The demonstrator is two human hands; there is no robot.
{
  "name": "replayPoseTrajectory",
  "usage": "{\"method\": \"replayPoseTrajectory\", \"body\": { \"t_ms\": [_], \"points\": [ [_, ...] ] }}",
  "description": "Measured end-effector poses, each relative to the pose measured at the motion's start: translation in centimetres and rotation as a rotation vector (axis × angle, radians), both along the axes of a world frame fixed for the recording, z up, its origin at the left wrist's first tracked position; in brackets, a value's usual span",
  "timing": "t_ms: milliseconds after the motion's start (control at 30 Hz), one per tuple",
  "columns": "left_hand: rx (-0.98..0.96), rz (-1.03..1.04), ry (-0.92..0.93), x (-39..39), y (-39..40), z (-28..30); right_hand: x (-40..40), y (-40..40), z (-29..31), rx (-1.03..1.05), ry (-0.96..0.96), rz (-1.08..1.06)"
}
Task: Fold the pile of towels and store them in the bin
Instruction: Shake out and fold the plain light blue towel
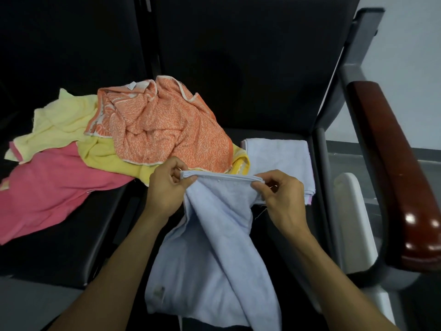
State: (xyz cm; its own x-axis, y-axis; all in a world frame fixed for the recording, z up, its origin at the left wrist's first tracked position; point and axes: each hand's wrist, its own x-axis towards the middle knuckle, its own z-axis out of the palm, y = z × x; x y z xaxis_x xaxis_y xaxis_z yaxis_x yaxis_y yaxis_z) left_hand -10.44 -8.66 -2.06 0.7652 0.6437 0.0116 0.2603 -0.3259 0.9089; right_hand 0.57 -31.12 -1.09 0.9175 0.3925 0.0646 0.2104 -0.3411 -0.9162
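While both hands worked: a blue towel hung between them over the black seat.
Left hand: pinched the towel's top left corner.
Right hand: pinched the top right corner.
Pile: lay behind, unfolded.

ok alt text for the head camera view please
Both hands, left and right, pinch the top edge of a light blue towel above a black seat. Behind lie unfolded orange, yellow and pink towels and one folded towel.
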Motion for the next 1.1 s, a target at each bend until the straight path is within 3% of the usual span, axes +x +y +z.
{"method": "replayPoseTrajectory", "body": {
  "t_ms": [267,567,700,900,1100],
  "points": [
    [-0.03,0.025,-0.018,-1.6,-3.4,7.4,-2.4,-1.7,6.2,0.049,-0.049,-0.067],
    [0.123,0.023,-0.204,-6.9,-5.8,20.1,-7.1,-4.0,19.3,0.154,-0.323,-0.057],
    [0.236,-0.016,-0.207,-8.6,-6.8,24.6,-8.6,-4.5,23.1,-0.039,-0.436,0.027],
    [0.275,0.073,-0.245,-9.7,-7.6,28.5,-9.4,-5.6,26.7,-0.065,-0.494,-0.039],
    [0.267,-0.019,-0.27,-11.2,-9.2,29.2,-11.6,-7.0,27.3,0.052,-0.432,-0.039]
  ]
}}
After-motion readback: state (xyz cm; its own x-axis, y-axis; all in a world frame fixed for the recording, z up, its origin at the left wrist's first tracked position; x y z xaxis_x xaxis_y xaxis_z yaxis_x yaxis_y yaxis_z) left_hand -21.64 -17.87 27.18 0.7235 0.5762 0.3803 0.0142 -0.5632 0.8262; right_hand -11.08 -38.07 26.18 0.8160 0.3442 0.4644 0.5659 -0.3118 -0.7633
